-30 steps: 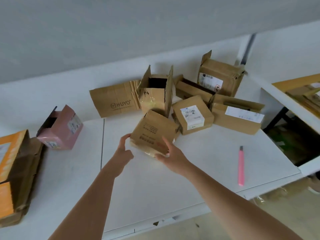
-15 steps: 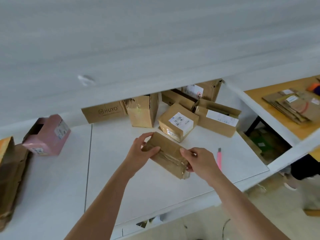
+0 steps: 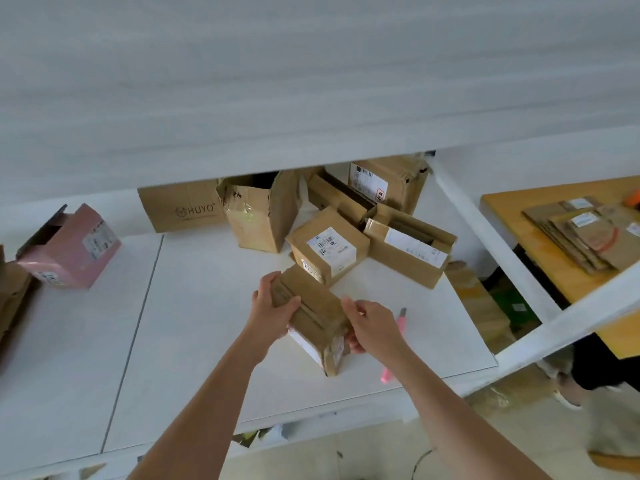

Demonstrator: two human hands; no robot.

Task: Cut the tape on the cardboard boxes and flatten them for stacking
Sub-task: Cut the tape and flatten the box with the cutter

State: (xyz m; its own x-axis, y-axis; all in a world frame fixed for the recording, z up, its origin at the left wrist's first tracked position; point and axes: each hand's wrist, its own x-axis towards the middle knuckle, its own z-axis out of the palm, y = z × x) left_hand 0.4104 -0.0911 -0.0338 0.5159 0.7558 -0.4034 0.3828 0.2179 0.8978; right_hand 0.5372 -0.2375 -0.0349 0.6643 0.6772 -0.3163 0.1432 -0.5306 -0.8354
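Note:
A small taped brown cardboard box (image 3: 313,313) sits tilted on the white table (image 3: 194,323), a white label on its near face. My left hand (image 3: 272,308) grips its left end, thumb on top. My right hand (image 3: 369,327) grips its right end, fingers curled round the edge. A pink utility knife (image 3: 401,318) lies on the table just right of my right hand, partly hidden by my forearm. Behind the box stand several other cardboard boxes, the nearest a labelled one (image 3: 329,245).
An open box (image 3: 258,211) and a flat HUYO carton (image 3: 181,209) lean at the back. A pink box (image 3: 71,247) lies at the left. A white shelf post (image 3: 485,230) borders the right. Flattened cartons (image 3: 588,233) lie on a yellow table beyond.
Both hands pulled the small box off the pile toward the table's front and turned it. The camera tilted downward, and the knife is now partly behind my right forearm.

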